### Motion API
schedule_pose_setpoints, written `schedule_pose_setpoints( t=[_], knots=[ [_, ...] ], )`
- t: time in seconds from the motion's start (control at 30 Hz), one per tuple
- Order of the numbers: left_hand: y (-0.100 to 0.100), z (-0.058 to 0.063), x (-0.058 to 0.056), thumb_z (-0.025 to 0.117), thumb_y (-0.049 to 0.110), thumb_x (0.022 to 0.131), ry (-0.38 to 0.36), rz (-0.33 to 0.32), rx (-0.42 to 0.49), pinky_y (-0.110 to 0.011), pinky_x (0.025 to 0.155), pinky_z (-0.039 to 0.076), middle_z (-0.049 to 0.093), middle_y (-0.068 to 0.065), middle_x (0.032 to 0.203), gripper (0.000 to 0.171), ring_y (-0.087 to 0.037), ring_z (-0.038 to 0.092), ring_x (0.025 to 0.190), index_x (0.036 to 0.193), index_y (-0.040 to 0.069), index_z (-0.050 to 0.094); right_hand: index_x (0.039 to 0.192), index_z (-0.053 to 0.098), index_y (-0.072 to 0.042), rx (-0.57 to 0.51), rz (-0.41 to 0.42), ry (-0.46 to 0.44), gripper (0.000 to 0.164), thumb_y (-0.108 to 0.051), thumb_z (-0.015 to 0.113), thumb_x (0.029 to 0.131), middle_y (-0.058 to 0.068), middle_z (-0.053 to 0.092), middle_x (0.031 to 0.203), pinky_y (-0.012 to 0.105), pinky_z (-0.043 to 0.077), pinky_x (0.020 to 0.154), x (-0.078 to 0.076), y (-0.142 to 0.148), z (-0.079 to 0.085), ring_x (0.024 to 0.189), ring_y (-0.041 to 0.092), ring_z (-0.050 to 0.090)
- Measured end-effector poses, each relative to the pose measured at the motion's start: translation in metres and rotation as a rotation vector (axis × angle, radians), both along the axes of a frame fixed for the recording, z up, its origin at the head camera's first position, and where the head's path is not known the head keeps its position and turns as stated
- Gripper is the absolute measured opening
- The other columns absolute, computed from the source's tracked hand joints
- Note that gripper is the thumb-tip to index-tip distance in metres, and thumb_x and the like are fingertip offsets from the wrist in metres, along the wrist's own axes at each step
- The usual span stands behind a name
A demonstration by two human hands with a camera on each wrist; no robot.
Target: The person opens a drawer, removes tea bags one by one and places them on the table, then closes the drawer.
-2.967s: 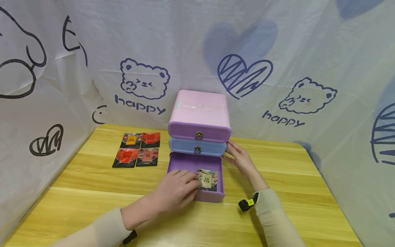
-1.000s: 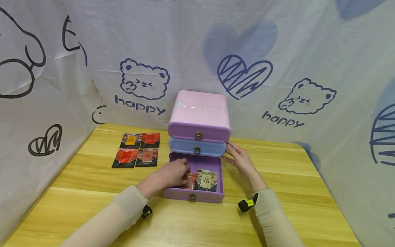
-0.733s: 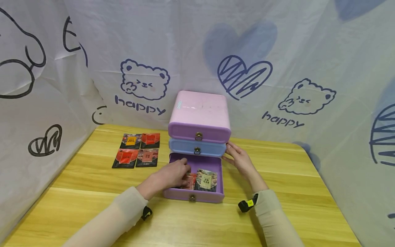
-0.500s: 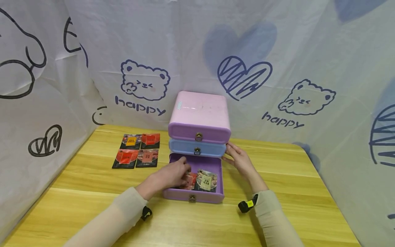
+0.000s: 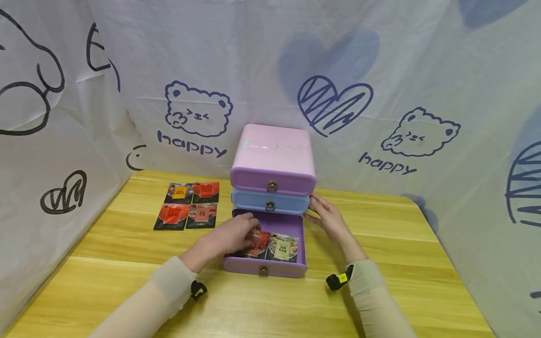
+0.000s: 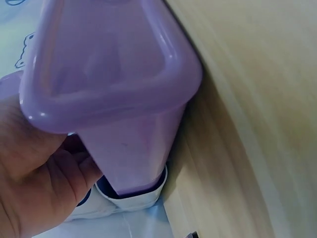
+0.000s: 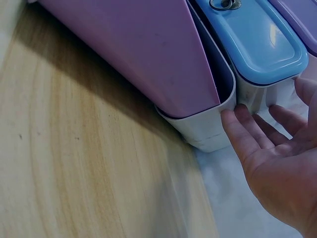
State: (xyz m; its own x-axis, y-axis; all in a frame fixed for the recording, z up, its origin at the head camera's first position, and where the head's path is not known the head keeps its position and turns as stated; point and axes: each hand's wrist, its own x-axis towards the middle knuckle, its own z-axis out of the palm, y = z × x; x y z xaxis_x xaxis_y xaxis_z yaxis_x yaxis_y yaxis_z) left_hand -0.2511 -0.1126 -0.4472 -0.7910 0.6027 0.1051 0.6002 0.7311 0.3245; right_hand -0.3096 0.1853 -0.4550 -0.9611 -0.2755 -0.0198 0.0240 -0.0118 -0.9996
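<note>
In the head view, my left hand (image 5: 231,236) reaches into the pulled-out purple bottom drawer (image 5: 247,266). Its fingers pinch a red and black seasoning packet (image 5: 261,246) at the drawer's left side. A green-labelled packet (image 5: 283,247) lies flat to the right of it. From the left wrist view, the drawer's front hides the fingertips of the left hand (image 6: 44,183). My right hand (image 5: 331,221) steadies the right side of the drawer unit (image 5: 274,148). In the right wrist view its straight fingers (image 7: 242,134) touch the white casing (image 7: 205,131).
Several red, black and orange packets (image 5: 202,215) lie in a block on the wooden table (image 5: 380,234), left of the unit. The blue middle drawer (image 5: 249,199) and purple top drawer (image 5: 253,180) are closed. A printed cloth (image 5: 262,61) hangs behind.
My left hand has gone from beside the green-labelled packet to the drawer's left side, where the red packet now shows. Lately that packet has shifted slightly backward. The right hand stays put.
</note>
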Motion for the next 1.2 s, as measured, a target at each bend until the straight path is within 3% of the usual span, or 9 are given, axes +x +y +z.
schedule_pose_setpoints(
  t=[0.2,0.67,1.03,1.2],
  knots=[
    [-0.005,0.004,0.001,0.079,0.006,0.09,0.026,-0.021,0.064,-0.038,0.087,0.059,0.07,-0.008,0.104,0.026,-0.024,0.069,0.097,0.114,0.003,0.07,0.161,0.028,0.002,-0.01,-0.002,0.003,0.056,-0.022,0.043,0.113,0.021,0.031,0.166,0.043,0.048,0.111,-0.001,0.0,0.0,0.147,0.041,0.04],
    [-0.017,0.018,0.009,0.071,0.005,0.097,0.092,0.006,0.189,-0.041,0.094,0.057,0.071,-0.007,0.114,0.024,-0.022,0.068,0.105,0.12,0.007,0.068,0.162,0.027,0.002,0.0,0.004,0.002,0.058,-0.025,0.044,0.113,0.021,0.028,0.167,0.043,0.046,0.112,-0.001,0.0,-0.001,0.148,0.041,0.038],
    [-0.035,0.033,0.023,0.069,0.002,0.098,0.133,0.025,0.306,-0.039,0.087,0.059,0.07,-0.005,0.113,0.025,-0.02,0.068,0.101,0.122,0.008,0.066,0.162,0.028,0.0,0.009,-0.004,-0.005,0.058,-0.025,0.045,0.113,0.019,0.029,0.167,0.04,0.05,0.109,0.0,-0.001,0.0,0.148,0.039,0.04],
    [-0.045,0.039,0.027,0.067,0.004,0.099,0.11,0.062,0.356,-0.036,0.082,0.058,0.071,-0.002,0.113,0.024,-0.014,0.066,0.096,0.123,0.01,0.067,0.162,0.029,0.0,0.003,-0.003,-0.004,0.058,-0.025,0.046,0.112,0.018,0.03,0.167,0.04,0.05,0.108,0.0,-0.001,-0.001,0.147,0.038,0.04]
  ],
)
